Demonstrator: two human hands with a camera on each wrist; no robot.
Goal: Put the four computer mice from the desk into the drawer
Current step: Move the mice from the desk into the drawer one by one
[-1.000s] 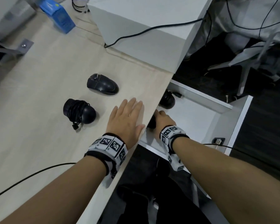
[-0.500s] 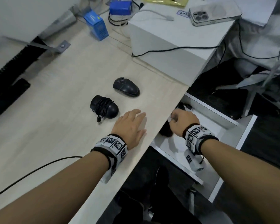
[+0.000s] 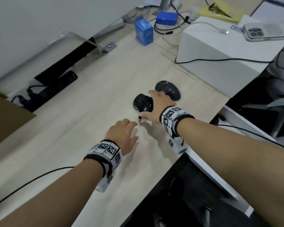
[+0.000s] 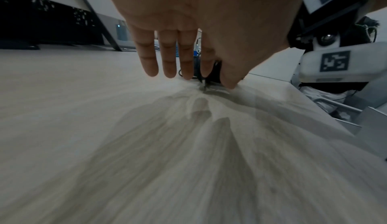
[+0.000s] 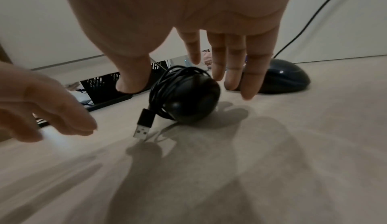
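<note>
Two black mice lie on the pale wood desk (image 3: 82,122). The nearer one, the cable-wrapped mouse (image 3: 142,104) (image 5: 188,98), has its USB plug (image 5: 143,126) resting on the desk. My right hand (image 3: 154,104) (image 5: 180,85) hovers over it with thumb and fingers spread to either side, not closed on it. The bare mouse (image 3: 170,91) (image 5: 286,78) sits just behind. My left hand (image 3: 123,133) (image 4: 167,58) is flat and empty, low over the desk a little nearer to me. The open white drawer (image 3: 246,122) shows at the right; its inside is hidden.
A white box (image 3: 220,51) with a phone (image 3: 266,31) on top stands behind the mice, and a black cable crosses its front. A blue carton (image 3: 143,33) stands at the back. A black power strip (image 3: 56,89) and a cardboard panel (image 3: 5,118) are on the left.
My right hand has come up out of the drawer, empty, and moved left over the cable-wrapped mouse. My left hand has lifted slightly and shifted left along the desk. The head view has tilted up.
</note>
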